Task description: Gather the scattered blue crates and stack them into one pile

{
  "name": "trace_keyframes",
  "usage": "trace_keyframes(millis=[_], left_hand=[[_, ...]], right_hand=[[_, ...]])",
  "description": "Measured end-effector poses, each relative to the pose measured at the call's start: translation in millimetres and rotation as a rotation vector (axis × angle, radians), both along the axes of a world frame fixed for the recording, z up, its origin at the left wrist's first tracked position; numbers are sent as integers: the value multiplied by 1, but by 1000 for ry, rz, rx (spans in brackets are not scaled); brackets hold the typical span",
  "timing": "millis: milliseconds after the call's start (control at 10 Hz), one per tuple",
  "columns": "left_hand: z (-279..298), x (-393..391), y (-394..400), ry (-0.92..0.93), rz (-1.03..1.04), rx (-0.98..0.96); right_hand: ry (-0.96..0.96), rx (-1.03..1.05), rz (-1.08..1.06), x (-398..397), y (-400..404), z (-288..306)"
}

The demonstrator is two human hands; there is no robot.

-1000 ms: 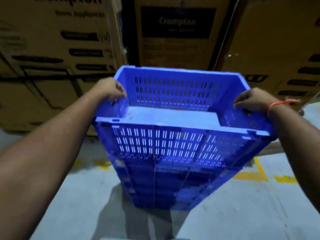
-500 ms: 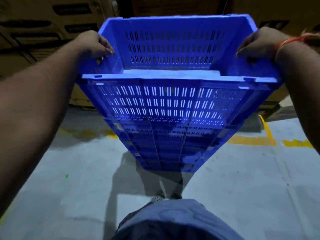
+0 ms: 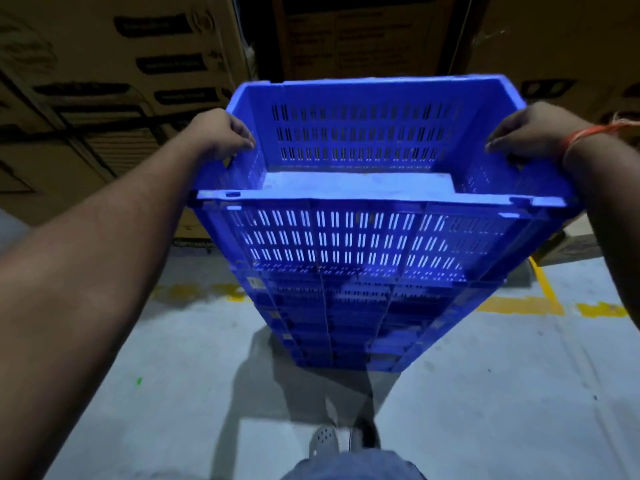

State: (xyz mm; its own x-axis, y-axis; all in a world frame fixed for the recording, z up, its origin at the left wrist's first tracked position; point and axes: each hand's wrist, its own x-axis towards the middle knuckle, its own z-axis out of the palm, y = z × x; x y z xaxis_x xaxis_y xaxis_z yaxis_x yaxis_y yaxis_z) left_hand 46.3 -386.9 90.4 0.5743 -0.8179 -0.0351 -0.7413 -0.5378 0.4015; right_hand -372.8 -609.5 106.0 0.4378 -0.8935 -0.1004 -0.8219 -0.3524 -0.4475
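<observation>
A tall pile of blue slotted crates (image 3: 349,327) stands on the grey floor in front of me. The top blue crate (image 3: 363,237) is empty and sits on the pile. My left hand (image 3: 221,135) grips its left rim, fingers curled over the edge. My right hand (image 3: 533,133), with an orange thread at the wrist, grips the right rim the same way. The lower crates are partly hidden by the top one.
Large brown cardboard boxes (image 3: 114,81) are stacked along the back wall. Yellow floor markings (image 3: 519,304) run behind the pile. My shoe (image 3: 323,441) and trouser leg show at the bottom, close to the pile's base.
The view has tilted up a little, so the crate sits lower in frame than half a second ago. Both hands stay on the top crate's rims.
</observation>
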Motion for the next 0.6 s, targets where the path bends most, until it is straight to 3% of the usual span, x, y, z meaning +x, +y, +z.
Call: trace_keyframes(millis=[300,500,600], left_hand=[[-7,25,-16,-335,-106,70],[-22,49,-30,-177,-108,153],[42,31,-31,-151,-161,23]], right_hand=[[144,-109,36,1,-28,5],[123,-56,39,-5,-43,-10],[113,-97,104,-2,-38,20]])
